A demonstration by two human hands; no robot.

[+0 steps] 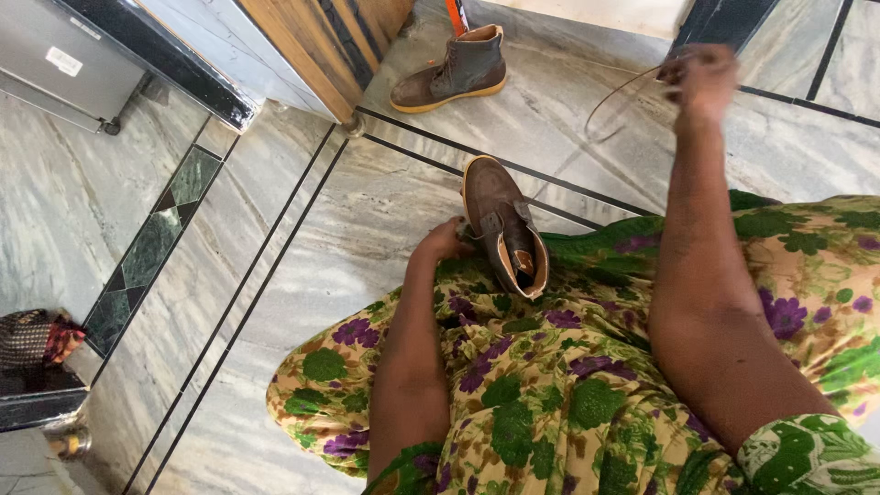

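My floral green dress fills the near view over my lap. At its edge, my left hand curls around the brown boot, steadying it on the marble floor. At two o'clock, my right hand is raised, fingers pinched on the bootlace. At twelve o'clock lies a second boot, beside the wooden door frame.

The right hand is motion-blurred, its grip on the bootlace unreadable; the left hand has its fingertips hidden behind the brown boot; at nine o'clock, a woven bundle is cut off
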